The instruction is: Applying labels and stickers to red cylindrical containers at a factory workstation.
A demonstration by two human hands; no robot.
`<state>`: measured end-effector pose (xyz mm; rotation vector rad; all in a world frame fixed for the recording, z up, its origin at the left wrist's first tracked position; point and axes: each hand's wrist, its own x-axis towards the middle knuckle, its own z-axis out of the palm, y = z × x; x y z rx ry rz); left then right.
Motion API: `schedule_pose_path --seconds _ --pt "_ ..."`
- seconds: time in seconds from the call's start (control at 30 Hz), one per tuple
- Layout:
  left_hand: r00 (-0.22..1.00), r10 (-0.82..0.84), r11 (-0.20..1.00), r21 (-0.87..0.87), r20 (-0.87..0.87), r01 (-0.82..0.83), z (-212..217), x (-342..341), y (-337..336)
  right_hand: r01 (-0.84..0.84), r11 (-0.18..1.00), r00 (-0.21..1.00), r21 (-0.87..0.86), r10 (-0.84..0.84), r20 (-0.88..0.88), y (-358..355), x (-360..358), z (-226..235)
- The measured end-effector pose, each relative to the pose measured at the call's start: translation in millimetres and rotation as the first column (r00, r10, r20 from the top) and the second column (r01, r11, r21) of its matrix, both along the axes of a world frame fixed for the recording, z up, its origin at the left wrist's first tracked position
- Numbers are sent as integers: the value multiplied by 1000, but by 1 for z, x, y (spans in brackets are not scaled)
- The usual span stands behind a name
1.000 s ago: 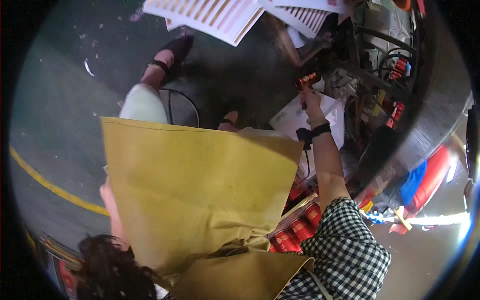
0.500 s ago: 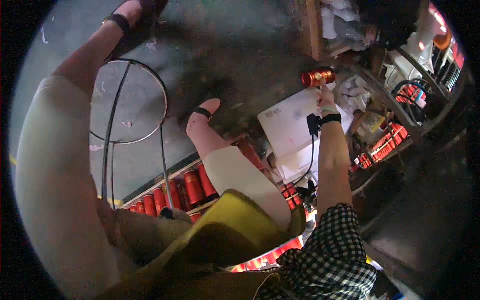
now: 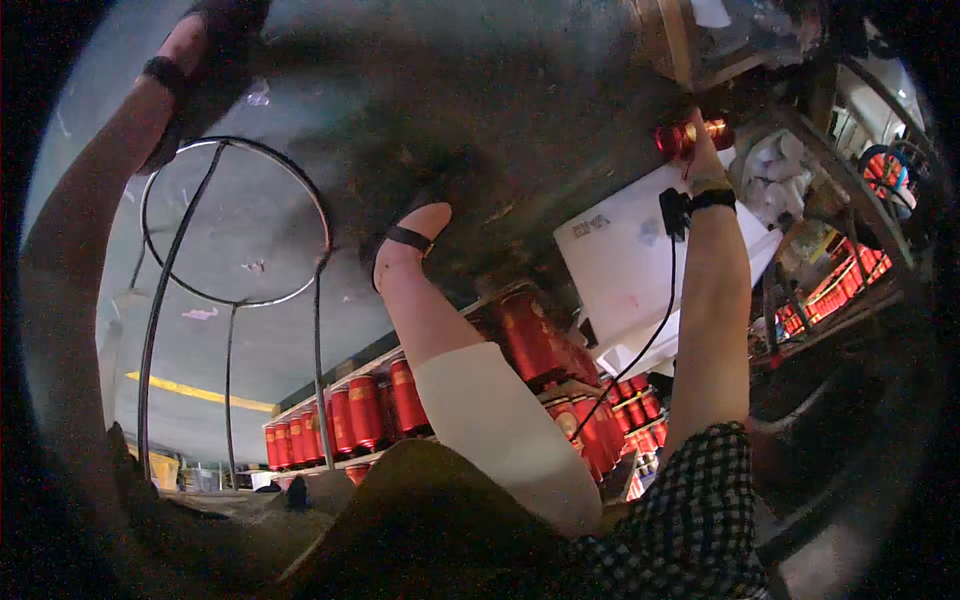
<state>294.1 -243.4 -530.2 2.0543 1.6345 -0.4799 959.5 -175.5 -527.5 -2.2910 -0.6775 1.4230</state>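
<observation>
My right hand (image 3: 704, 155) reaches far out at the upper right, its fingers closed over a shiny red can (image 3: 677, 139). The can lies on its side, partly behind the fingers, just past the far edge of a white board or carton (image 3: 620, 245). My wrist carries a black band with a small dark device (image 3: 676, 210), and a black cable (image 3: 655, 335) runs down from it. My left hand is not in view.
Rows of upright red cans (image 3: 365, 412) stand beyond my lap, with more stacked red cans (image 3: 530, 335) beside my leg. A round metal stool frame (image 3: 325, 215) stands at the left. Dark metal bars (image 3: 850, 185) and crumpled white bags (image 3: 778, 175) lie at the right.
The whole view has shifted, so more of the can rows shows. My right hand and the red can now appear farther right and slightly higher.
</observation>
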Motion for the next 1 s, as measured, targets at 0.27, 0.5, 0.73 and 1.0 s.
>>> schedule_pose_path --seconds 0.27,0.5,0.73,1.0 --pt "995 -94 994 -67 -28 92 -4 -1 8 93 995 995 48 -90 -53 -12 6 -7" --pt "979 104 995 -11 173 -104 38 -31 -42 409 910 899 67 -390 -198 -83 -101 90" --pt "775 474 879 -168 417 -447 140 -108 -151 242 970 707 14 -166 -687 -125 -259 247" --pt "203 913 368 -498 354 -785 230 -200 -268 90 988 664 125 34 -747 -129 -372 369"
